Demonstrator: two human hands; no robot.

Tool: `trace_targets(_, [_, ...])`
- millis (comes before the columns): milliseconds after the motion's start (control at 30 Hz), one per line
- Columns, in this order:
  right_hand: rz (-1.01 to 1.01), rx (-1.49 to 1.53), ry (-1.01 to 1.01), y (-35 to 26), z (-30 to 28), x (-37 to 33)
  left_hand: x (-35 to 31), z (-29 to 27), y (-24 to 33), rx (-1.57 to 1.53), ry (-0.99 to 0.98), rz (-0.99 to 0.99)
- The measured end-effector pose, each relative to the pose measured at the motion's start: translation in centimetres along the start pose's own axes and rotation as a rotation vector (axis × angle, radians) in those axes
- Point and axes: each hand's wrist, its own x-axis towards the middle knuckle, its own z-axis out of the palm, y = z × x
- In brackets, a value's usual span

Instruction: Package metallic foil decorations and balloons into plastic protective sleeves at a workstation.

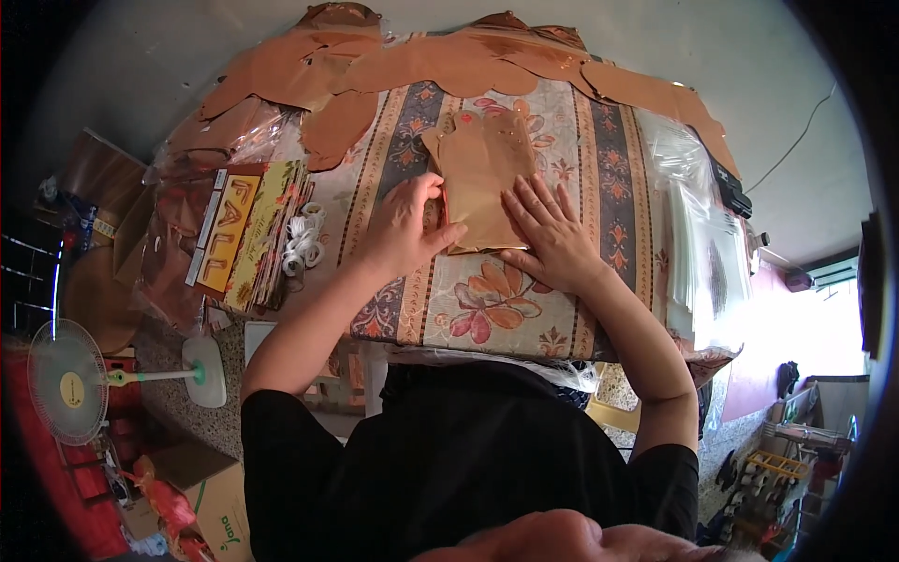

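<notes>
In the middle of the patterned tablecloth lies a folded flat brown sheet (482, 178), thin and slightly shiny like a deflated foil balloon, with a strip of red showing at its left edge. My left hand (412, 220) is cupped at that left edge, fingers bent and thumb apart from them, the thumb tip touching the sheet's lower left part. Spread out flat, my right hand (552, 229) presses on the sheet's right side, thumb by the lower right corner. What lies under the sheet is hidden.
More flat brown foil-like pieces (449, 64) line the table's far edge. At left are printed cards (248, 234) and white ribbon rolls (302, 245); clear plastic sleeves (693, 253) and a black object (730, 190) sit at right. A fan (70, 389) stands left of the table.
</notes>
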Motion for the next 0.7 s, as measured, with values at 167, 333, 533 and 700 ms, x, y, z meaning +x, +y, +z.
trace_targets(167, [0.001, 0.019, 0.009, 0.2, 0.2, -0.1, -0.3, 1.3, 1.2, 0.105, 0.030, -0.044])
trace_targets(333, [0.048, 0.209, 0.024, 1.0, -0.7, -0.4, -0.4, 1.4, 1.4, 0.115, 0.001, -0.062])
trace_targets(533, [0.097, 0.219, -0.023, 4.3, -1.8, -1.6, -0.3, 1.5, 1.4, 0.094, -0.004, -0.055])
trace_targets(700, [0.009, 0.235, -0.002, 3.8, -1.3, -1.1, -0.4, 1.6, 1.1, 0.114, 0.002, -0.042])
